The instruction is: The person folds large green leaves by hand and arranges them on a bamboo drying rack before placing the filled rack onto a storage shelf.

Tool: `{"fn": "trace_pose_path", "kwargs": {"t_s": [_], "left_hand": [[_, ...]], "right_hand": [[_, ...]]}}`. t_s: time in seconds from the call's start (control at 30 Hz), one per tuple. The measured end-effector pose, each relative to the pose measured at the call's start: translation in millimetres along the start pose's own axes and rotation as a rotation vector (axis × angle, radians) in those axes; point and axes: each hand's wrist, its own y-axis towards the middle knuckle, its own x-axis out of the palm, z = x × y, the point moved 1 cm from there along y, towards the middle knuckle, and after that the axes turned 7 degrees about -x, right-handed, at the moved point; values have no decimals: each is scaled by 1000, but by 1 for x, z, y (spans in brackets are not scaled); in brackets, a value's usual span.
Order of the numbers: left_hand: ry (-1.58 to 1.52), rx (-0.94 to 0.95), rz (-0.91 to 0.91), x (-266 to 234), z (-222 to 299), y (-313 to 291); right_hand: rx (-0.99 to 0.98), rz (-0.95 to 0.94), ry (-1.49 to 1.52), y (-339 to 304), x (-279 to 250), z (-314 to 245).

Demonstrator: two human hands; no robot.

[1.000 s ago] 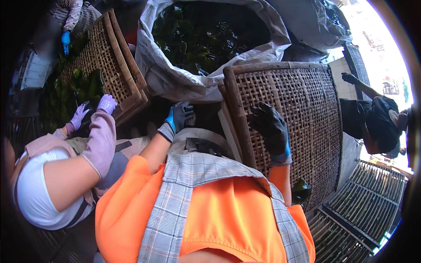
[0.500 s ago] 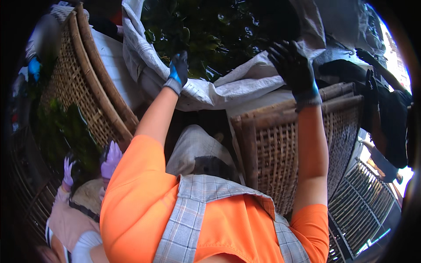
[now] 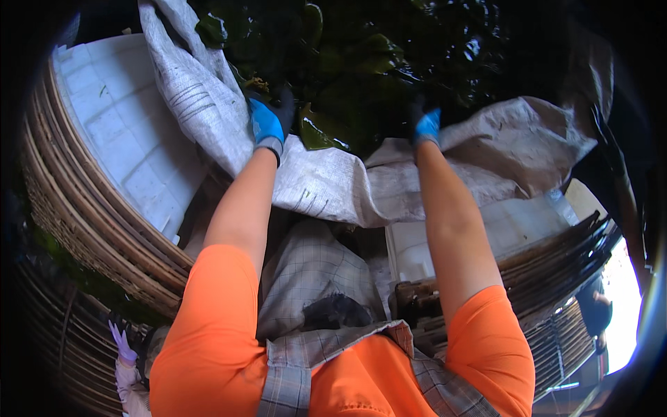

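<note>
Bright opening [image 3: 625, 306] glowing at 4 o'clock, everything else pretty dim. Big white sack [image 3: 316, 174] sits at 12 o'clock, full of wet-looking dark green leaves [image 3: 379, 55]. Blue-and-black-gloved left hand [image 3: 269, 121] is over the near edge at 11 o'clock, right by the leaves; matching right hand [image 3: 426, 125] is between 1 and 2. Can't tell how open either is or whether they've got hold of anything, since the fingertips vanish into the dark. Woven trays [image 3: 83, 201] are stacked at 9 o'clock, plus someone's purple-gloved hand [image 3: 124, 344] at 8.
</note>
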Motion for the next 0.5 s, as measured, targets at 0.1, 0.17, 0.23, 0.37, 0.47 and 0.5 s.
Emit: {"fn": "trace_pose_path", "kwargs": {"t_s": [0.1, 0.17, 0.23, 0.37, 0.47, 0.5], "left_hand": [[225, -185, -554, -19, -1, -22], [396, 28, -682, 4, -53, -32], [756, 429, -644, 46, -108, -30], [2211, 1697, 545, 59, -98, -24], [2102, 1639, 567, 50, -98, -28], [2181, 1681, 745, 53, -102, -28]], "right_hand": [[53, -290, -436, 1, -32, 27], [112, -462, -494, -7, -34, 43], [187, -647, -444, -4, -33, 54], [478, -785, 157, 5, -30, 56], [838, -850, 889, -17, -2, 32], [1011, -765, 1149, -35, 16, 29]]}}
